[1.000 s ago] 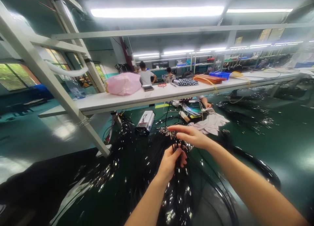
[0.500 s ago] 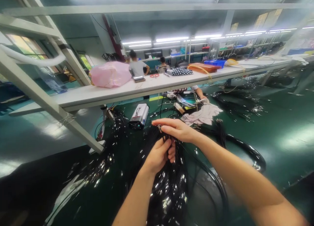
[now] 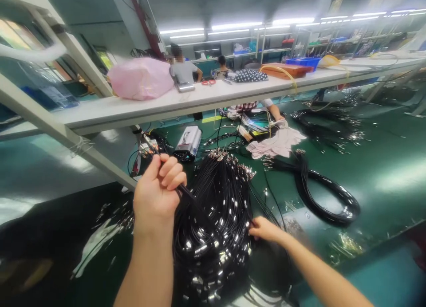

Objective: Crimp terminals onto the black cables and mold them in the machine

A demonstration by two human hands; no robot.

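A thick bundle of thin black cables (image 3: 216, 209) with metal connector ends (image 3: 229, 160) lies on the green table (image 3: 382, 174) in front of me. My left hand (image 3: 159, 194) is raised at the bundle's left side, fingers closed round one black cable (image 3: 184, 191) that it holds up and away from the rest. My right hand (image 3: 264, 229) sits low at the bundle's right edge, fingers pinched into the cables; what they grip is hidden.
A separate coil of black cable (image 3: 329, 196) lies to the right. A silver tool (image 3: 189, 143) and a pale cloth (image 3: 279, 143) lie behind the bundle. A white shelf (image 3: 206, 100) with a pink bag (image 3: 141, 78) spans above; its slanted strut (image 3: 66, 140) stands left. People sit beyond.
My left hand has moved left and up, drawing one cable out of the bundle. My right hand has dropped from the connector ends to the bundle's lower right edge. The view tilted down.
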